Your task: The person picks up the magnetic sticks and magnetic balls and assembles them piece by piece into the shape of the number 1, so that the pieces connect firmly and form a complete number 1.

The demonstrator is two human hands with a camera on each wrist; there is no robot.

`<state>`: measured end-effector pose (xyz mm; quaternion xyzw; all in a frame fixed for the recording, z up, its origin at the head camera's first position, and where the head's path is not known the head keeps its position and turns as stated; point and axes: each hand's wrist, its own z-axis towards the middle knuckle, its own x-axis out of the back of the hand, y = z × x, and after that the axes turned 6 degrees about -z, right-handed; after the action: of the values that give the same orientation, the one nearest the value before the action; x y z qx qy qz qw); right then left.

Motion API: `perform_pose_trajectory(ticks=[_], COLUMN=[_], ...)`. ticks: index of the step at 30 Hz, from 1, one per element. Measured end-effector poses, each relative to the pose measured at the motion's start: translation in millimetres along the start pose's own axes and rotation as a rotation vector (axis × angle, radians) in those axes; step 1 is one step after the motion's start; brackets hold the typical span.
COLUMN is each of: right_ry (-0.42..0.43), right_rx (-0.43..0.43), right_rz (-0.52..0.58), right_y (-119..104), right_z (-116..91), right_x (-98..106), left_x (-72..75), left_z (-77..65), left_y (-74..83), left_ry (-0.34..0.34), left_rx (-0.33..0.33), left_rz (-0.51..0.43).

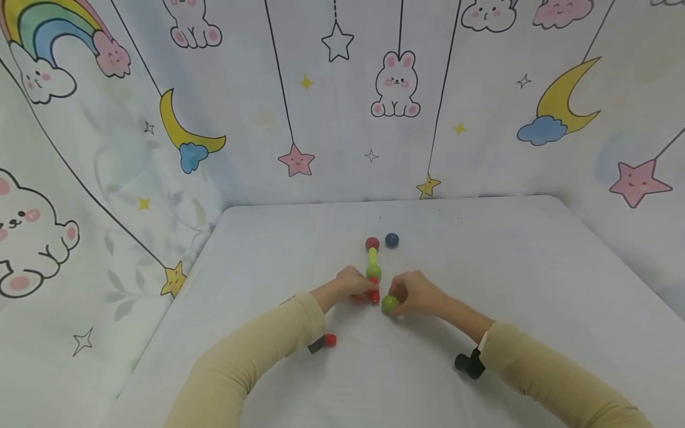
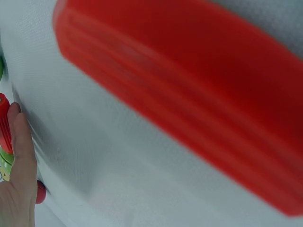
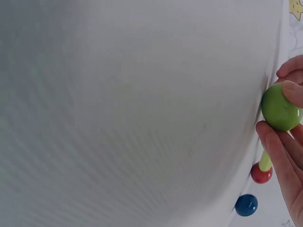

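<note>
A short chain lies mid-table: a red ball (image 1: 372, 243), a yellow-green rod (image 1: 373, 257), a green ball (image 1: 373, 272) and a ribbed red rod (image 1: 374, 291) in line. My left hand (image 1: 353, 282) holds that red rod at the near end, fingers along its side. Under this hand shows another red piece (image 2: 40, 192), mostly hidden. Just right of the rod, my right hand (image 1: 418, 293) pinches a glossy second green ball (image 3: 279, 109) between thumb and fingers, close over the cloth. A small gap separates this ball from the rod in the head view.
A dark blue ball (image 1: 392, 240) sits beside the red ball at the chain's far end. Another red rod (image 1: 330, 340) lies by the left forearm, looming large in the left wrist view. White cloth (image 1: 535, 267) covers the table; printed curtains (image 1: 342, 119) stand behind.
</note>
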<state>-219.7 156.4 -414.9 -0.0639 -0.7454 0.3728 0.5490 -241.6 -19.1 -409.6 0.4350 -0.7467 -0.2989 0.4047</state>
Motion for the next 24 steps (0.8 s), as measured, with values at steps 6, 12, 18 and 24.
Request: perform_pose_trajectory(ticks=[6, 12, 18, 24], right_ry=[-0.007, 0.0, 0.02, 0.043], right_rx=[0.043, 0.078, 0.092, 0.119], right_rz=[-0.028, -0.051, -0.057, -0.074], right_y=[-5, -10, -14, -15], right_z=[-1, -1, 1, 3], right_x=[-5, -10, -14, -17], left_x=[-0.5, -0.5, -0.7, -2.0], left_z=[-2.7, -7.5, -7.1, -3.6], left_y=[1.0, 2.7, 3.4, 2.8], left_ry=[-0.003, -0.007, -0.004, -0.011], left_rx=[-0.012, -0.024, -0.027, -0.025], left_rz=[0.003, -0.007, 0.001, 0.003])
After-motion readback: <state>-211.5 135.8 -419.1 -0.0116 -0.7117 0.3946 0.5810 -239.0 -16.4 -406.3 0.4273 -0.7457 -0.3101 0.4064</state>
